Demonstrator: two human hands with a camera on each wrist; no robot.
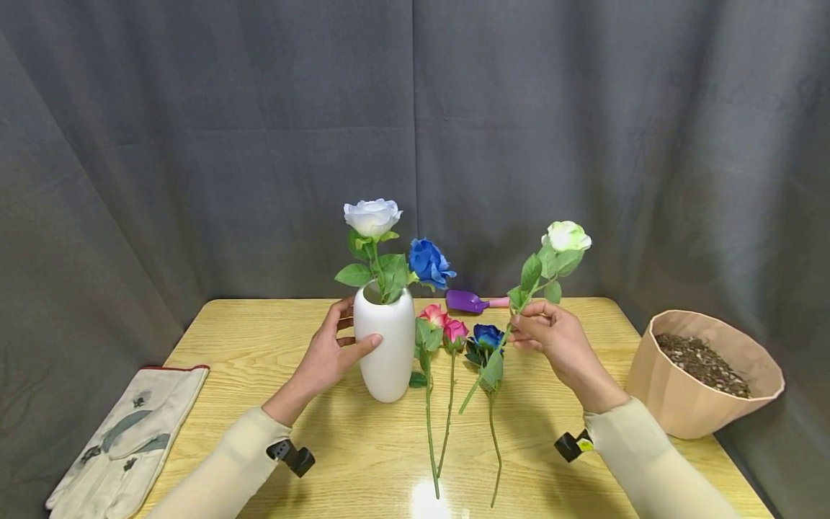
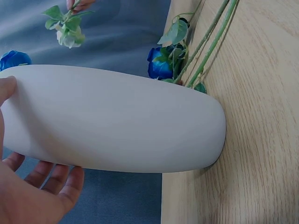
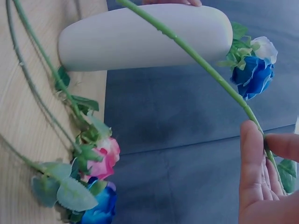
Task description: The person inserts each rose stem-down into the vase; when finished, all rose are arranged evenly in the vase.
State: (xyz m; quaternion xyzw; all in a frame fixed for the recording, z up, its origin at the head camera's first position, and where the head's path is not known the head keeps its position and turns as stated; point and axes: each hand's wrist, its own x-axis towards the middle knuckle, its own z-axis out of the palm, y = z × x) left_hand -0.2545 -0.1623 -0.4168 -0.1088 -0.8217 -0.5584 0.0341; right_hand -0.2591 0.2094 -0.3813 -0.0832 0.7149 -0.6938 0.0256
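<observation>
My left hand point(image 1: 333, 353) grips a white vase point(image 1: 385, 346) from its left side, thumb across the front and fingers behind. A white rose point(image 1: 372, 218) and a blue rose point(image 1: 429, 263) stand in the vase, the blue one leaning right over the rim. My right hand point(image 1: 560, 342) pinches the stem of a greenish-white rose point(image 1: 567, 236) between thumb and fingers. This rose is tilted, bloom up and to the right, its stem end point(image 3: 140, 11) pointing down toward the vase. Below it on the table lie two pink roses point(image 1: 455, 331) and another blue rose point(image 1: 488, 337).
A purple scoop point(image 1: 465, 301) with a pink handle lies behind the flowers. On the right stands a peach pot point(image 1: 668, 382) holding dark soil point(image 1: 702, 364). Pale work gloves point(image 1: 132, 440) lie at the table's left edge. Grey curtain point(image 1: 259, 144) hangs behind the wooden table point(image 1: 363, 461).
</observation>
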